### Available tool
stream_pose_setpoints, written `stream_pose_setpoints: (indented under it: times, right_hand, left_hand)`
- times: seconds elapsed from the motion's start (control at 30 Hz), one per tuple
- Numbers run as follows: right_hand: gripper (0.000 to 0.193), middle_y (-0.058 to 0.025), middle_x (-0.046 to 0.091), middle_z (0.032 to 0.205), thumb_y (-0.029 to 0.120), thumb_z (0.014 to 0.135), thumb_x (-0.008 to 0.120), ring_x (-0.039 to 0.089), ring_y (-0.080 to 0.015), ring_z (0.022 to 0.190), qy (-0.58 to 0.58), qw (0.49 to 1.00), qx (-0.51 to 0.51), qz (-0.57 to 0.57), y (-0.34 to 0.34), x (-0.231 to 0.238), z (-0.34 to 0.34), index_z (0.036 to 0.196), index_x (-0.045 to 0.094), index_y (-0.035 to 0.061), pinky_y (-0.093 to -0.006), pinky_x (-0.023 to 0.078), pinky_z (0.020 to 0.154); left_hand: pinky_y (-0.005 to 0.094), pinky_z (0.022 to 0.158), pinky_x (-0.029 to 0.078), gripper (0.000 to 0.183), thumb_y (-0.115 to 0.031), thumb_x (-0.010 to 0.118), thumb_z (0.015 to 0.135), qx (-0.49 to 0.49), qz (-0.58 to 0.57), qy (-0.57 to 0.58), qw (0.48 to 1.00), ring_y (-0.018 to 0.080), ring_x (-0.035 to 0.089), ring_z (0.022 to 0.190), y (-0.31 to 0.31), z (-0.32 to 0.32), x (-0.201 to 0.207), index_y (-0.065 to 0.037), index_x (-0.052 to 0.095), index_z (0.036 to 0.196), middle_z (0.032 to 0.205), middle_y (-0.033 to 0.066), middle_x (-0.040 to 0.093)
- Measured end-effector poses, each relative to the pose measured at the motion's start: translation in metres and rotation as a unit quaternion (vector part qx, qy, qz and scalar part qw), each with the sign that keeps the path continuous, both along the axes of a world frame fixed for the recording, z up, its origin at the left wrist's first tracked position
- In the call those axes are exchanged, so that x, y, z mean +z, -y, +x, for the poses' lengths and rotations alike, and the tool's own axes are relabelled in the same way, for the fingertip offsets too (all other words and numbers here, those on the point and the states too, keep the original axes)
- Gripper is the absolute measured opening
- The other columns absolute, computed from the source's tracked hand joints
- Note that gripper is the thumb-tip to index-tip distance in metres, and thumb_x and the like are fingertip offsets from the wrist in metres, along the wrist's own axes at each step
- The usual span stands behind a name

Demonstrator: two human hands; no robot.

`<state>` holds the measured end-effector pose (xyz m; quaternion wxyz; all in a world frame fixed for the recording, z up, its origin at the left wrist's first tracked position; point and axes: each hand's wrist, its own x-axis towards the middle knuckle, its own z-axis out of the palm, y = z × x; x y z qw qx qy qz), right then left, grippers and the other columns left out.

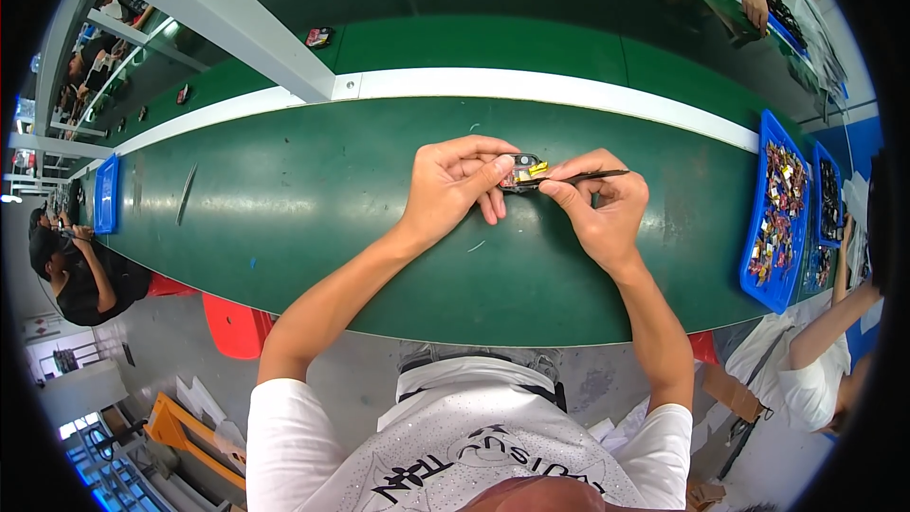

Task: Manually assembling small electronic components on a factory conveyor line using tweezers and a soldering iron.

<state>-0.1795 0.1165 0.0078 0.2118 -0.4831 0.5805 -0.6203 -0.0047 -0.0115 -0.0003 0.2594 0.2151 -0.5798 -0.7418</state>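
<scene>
Above the middle of the green bench, my left hand (455, 180) grips a small electronic device (521, 167) with a black and clear casing and a yellow piece on its right side. The thumb lies across its left part and hides some of it. My right hand (604, 204) is closed around slim black tweezers (599, 175), their rear end sticking out to the right. The tweezers' front end reaches the device's lower right edge; whether it touches any inner part is too small to tell. My right fingertips are close beside the yellow piece.
A blue basket of small colourful parts (779, 218) stands at the bench's right end. At the left lie a thin metal tool (186, 194) and a blue tray (106, 194). Beyond the white rail, a dark green conveyor (493, 0) carries small devices. Co-workers sit left and right.
</scene>
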Motion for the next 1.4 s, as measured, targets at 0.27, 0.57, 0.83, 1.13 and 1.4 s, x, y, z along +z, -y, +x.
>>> stream_pose_setpoints:
  times: [0.27, 0.57, 0.83, 1.13, 1.4]
  right_hand:
    - [0.012, -0.0022, 0.075, 0.079, -0.003, 0.081, 0.085, 0.039, 0.0003, 0.048, -0.040, 0.999, -0.001, -0.013, 0.0004, -0.0012, -0.0004, 0.088, 0.077, 0.0026, -0.0210, 0.027, 0.044]
    - [0.014, -0.0014, 0.072, 0.073, -0.002, 0.080, 0.086, 0.040, -0.0006, 0.048, -0.072, 0.997, 0.008, -0.010, -0.0004, 0.0042, -0.0013, 0.089, 0.077, 0.0029, -0.0217, 0.028, 0.044]
    - [0.016, -0.0012, 0.070, 0.074, 0.000, 0.081, 0.087, 0.040, -0.0008, 0.047, -0.057, 0.998, -0.017, -0.027, 0.0002, 0.0028, 0.0031, 0.093, 0.076, 0.0026, -0.0217, 0.029, 0.044]
    - [0.018, -0.0028, 0.072, 0.074, 0.001, 0.079, 0.088, 0.039, -0.0031, 0.044, -0.125, 0.992, -0.018, -0.027, 0.0003, 0.0000, 0.0065, 0.092, 0.076, 0.0051, -0.0233, 0.028, 0.042]
    - [0.017, -0.0039, 0.077, 0.080, -0.002, 0.076, 0.086, 0.040, -0.0044, 0.042, -0.147, 0.989, -0.008, -0.033, 0.0001, 0.0020, 0.0052, 0.088, 0.077, 0.0054, -0.0240, 0.028, 0.042]
  left_hand:
    - [0.0275, 0.048, 0.059, 0.024, -0.008, 0.063, 0.104, 0.000, 0.020, -0.003, 1.000, 0.0201, 0.072, 0.060, -0.0001, -0.0011, -0.0015, 0.012, 0.069, 0.117, 0.085, 0.0171, 0.073]
    - [0.0275, 0.047, 0.059, 0.023, -0.007, 0.064, 0.103, -0.009, 0.010, 0.003, 1.000, 0.0207, 0.072, 0.060, 0.0023, 0.0001, 0.0001, 0.012, 0.070, 0.115, 0.085, 0.0172, 0.073]
    - [0.0269, 0.048, 0.057, 0.023, -0.006, 0.065, 0.103, 0.040, 0.000, 0.005, 0.999, 0.0198, 0.072, 0.059, 0.0014, 0.0000, -0.0015, 0.012, 0.069, 0.116, 0.081, 0.0156, 0.072]
    - [0.0260, 0.050, 0.056, 0.023, -0.005, 0.065, 0.103, 0.049, -0.008, 0.013, 0.999, 0.0180, 0.071, 0.059, -0.0043, -0.0013, -0.0004, 0.012, 0.069, 0.116, 0.078, 0.0149, 0.072]
    - [0.0270, 0.053, 0.059, 0.024, -0.007, 0.065, 0.103, 0.029, 0.021, 0.019, 0.999, 0.0197, 0.073, 0.063, -0.0014, -0.0003, -0.0047, 0.011, 0.069, 0.118, 0.085, 0.0158, 0.073]
